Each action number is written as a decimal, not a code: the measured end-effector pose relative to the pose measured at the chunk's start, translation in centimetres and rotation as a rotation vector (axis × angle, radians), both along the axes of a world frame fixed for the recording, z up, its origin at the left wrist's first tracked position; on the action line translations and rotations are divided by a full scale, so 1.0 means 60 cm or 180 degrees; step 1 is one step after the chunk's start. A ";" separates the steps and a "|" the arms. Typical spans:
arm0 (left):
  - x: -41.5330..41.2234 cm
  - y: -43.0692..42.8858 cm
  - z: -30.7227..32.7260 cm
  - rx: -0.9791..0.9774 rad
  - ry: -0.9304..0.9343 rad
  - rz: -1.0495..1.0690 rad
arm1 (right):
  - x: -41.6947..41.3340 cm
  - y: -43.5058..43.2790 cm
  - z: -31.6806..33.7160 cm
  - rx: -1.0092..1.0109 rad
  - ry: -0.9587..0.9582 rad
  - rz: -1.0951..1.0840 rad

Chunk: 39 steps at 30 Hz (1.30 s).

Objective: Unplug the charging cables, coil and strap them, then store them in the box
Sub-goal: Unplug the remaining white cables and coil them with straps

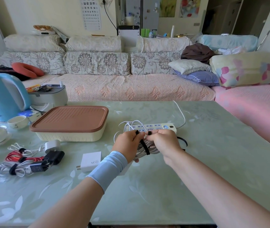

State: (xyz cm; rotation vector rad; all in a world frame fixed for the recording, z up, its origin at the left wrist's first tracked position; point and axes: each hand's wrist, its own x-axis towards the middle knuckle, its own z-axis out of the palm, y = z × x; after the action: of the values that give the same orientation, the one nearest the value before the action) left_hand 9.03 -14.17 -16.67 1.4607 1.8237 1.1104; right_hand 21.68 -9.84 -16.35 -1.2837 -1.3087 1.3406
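Left hand (125, 143) grips grey round-cord coil (153, 149) just before white power strip (157, 126); right hand (162, 140) fingertips pinch flat black strap (145, 146) crossing it. Ribbed-lid box (70, 122) left of strip, closed.

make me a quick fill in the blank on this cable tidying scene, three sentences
The left hand holds a coiled cable while the right hand pinches its ____ strap. The box is closed with a ____ lid. The white charger by the left wrist reads ____.
Missing: black; brown; GaN.
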 end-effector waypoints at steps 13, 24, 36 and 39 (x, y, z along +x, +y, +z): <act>0.003 -0.001 0.006 -0.0817 -0.0941 0.0118 | -0.010 0.003 -0.029 0.2961 -0.1709 0.0252; -0.052 0.032 -0.023 -0.0857 -0.0056 0.0320 | -0.021 -0.012 -0.041 0.3236 -0.1579 0.1696; -0.040 0.029 -0.019 -0.0136 0.0530 0.0314 | 0.017 0.009 -0.021 0.1197 -0.0856 0.1124; -0.033 0.027 -0.012 0.0066 0.0734 0.0383 | 0.019 0.010 -0.022 0.0413 -0.0381 0.1388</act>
State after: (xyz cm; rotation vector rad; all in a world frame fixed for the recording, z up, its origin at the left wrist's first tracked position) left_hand 7.07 -12.56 -17.39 1.5631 2.0879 1.0564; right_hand 22.82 -9.21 -17.65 -1.0375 -1.8038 1.4561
